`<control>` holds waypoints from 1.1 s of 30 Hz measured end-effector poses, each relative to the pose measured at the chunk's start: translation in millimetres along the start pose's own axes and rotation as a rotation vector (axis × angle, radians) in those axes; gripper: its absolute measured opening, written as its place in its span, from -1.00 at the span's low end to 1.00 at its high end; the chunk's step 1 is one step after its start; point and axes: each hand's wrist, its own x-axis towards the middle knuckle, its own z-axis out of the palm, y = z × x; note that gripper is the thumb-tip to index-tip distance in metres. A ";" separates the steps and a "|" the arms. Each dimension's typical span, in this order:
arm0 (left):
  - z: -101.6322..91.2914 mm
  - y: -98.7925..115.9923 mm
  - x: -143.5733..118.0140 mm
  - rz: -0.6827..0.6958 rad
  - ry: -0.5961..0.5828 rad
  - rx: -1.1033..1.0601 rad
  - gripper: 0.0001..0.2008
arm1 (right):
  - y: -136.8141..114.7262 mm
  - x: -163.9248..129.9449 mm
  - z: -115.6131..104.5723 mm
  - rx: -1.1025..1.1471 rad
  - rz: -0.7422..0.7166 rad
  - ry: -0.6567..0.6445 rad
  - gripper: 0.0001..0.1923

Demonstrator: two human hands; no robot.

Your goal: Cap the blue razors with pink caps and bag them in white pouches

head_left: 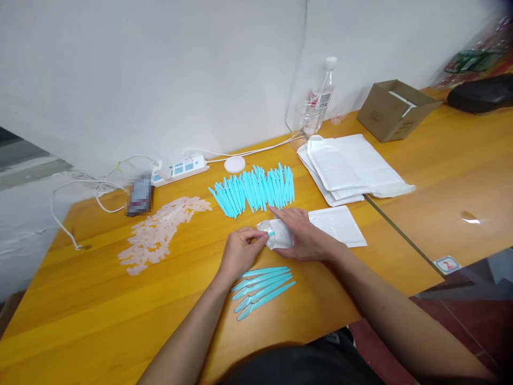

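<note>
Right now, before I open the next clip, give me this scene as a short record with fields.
left hand: seems to pinch a blue stick at the envelope's mouth
right hand: holds the white envelope
between forearms: a few blue sticks, laid side by side
beyond hands: larger group of blue sticks
left side: scattered pale pink pieces
right side: stacked white envelopes
along wall: power strip, bottle
far right: open cardboard box

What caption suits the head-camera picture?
Right hand holds a white padded envelope, left hand at its end, slim turquoise plastic sticks nearby.
</note>
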 end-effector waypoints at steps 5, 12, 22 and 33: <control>6.5 14.7 5.0 0.217 -0.140 0.312 -0.73 | -1.3 -1.1 -0.2 -0.003 -0.029 0.017 0.00; -28.5 17.6 -40.4 0.163 -0.286 0.505 -0.86 | -0.8 -1.1 -2.1 -0.111 -0.012 -0.026 0.11; -42.7 23.8 -47.4 0.197 -0.185 0.268 -0.90 | 0.8 -2.1 -2.7 -0.064 0.012 -0.026 0.03; -45.8 -2.4 -21.8 -0.128 0.318 -0.363 -0.50 | -0.2 0.0 0.6 -0.033 0.009 0.001 0.05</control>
